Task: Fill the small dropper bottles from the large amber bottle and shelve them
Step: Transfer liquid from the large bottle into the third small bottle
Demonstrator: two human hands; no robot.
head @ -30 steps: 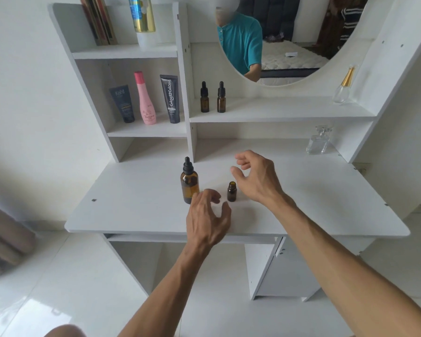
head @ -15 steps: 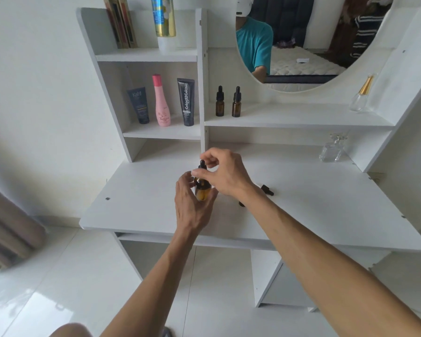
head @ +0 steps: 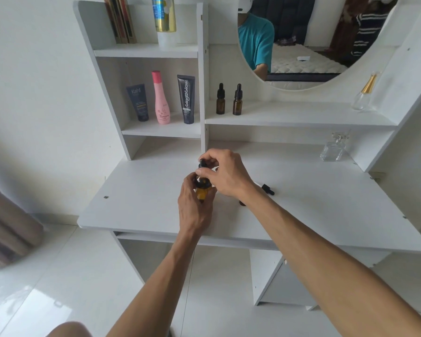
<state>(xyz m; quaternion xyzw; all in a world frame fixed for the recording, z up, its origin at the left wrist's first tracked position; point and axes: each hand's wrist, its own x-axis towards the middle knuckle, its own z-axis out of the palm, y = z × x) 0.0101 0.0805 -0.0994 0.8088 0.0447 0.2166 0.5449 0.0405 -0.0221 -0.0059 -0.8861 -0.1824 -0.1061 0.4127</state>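
Your left hand (head: 195,205) wraps its fingers around the smooth glass body of the large amber bottle (head: 201,192), held just above the white tabletop (head: 141,198). Your right hand (head: 225,175) pinches its black rubber dropper cap (head: 202,164). A loose dropper (head: 267,189) lies nearby.

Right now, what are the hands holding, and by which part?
Both hold the large amber bottle. The left hand grips its amber body from below; the right hand pinches its black dropper cap at the top.
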